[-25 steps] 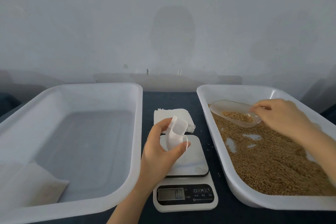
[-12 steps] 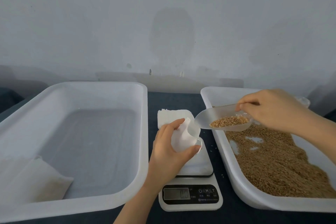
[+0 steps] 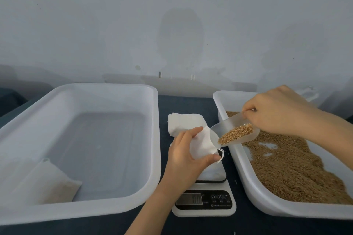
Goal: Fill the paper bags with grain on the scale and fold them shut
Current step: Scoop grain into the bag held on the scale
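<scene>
Tubs first. Large white plastic tub on my left [image 3: 76, 212] holds one off-white paper bag [image 3: 44, 183] lying in its near-left corner. It looks plump, so I read it as filled and shut. I can make out nothing else in there.

The white plastic tub on my right [image 3: 286, 209] carries a layer of brown grain [image 3: 286, 168], with bare floor showing in patches toward the far end.

A white digital kitchen scale with a black panel [image 3: 204, 199] sits between the tubs on the dark tabletop. Its display is unreadable from here.

My right hand [image 3: 277, 112] has its fingers curled round the handle of a clear plastic scoop [image 3: 235, 122]. The scoop is tilted down toward my left, its load of grain sits toward the lip, and the lip is at the bag's mouth.

My left hand [image 3: 185, 158] pinches a small white paper bag [image 3: 202, 145] between thumb and fingers. The bag's mouth faces the scoop and it hangs over the scale platform. I can't tell whether its bottom touches the platform.

A stack of flat empty white bags [image 3: 183, 122] lies just behind the scale.

Status, my read:
- **Done:** one bag.
- **In hand:** second bag at the start of its fill, no grain visible inside it.
- **Left for this bag:** pour, check the weight, fold, drop it in the left tub.
- **After that:** work through the stack. Early in the job.
</scene>
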{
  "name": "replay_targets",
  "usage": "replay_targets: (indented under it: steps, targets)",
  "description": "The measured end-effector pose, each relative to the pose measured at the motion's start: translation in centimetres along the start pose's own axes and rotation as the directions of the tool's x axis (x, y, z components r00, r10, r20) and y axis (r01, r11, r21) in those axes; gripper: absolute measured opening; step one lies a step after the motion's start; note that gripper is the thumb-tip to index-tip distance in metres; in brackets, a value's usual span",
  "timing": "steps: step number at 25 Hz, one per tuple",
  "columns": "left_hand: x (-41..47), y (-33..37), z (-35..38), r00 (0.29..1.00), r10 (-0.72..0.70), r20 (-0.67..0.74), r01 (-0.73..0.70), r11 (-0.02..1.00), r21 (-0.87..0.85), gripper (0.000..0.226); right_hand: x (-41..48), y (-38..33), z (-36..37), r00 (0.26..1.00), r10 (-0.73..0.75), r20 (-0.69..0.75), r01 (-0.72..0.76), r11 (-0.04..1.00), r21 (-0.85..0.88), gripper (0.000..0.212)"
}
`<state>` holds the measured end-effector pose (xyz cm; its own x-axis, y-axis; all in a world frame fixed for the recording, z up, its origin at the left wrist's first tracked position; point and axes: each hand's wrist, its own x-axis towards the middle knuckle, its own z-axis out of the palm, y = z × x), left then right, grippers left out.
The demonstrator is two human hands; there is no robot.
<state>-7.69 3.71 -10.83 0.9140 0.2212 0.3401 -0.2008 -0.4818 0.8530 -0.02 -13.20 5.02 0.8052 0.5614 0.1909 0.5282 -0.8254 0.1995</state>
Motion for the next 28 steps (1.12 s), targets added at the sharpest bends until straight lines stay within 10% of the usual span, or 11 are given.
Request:
replay_targets:
  steps: [28]
  targets:
    - [-0.1,0.2,-0.5,0.991,-0.125,-0.056,0.105,0.957,-0.271,0.046,-0.7,-6.4,-5.4,0.931,-0.230,-0.285,0.048,0.849,-0.527,0.021]
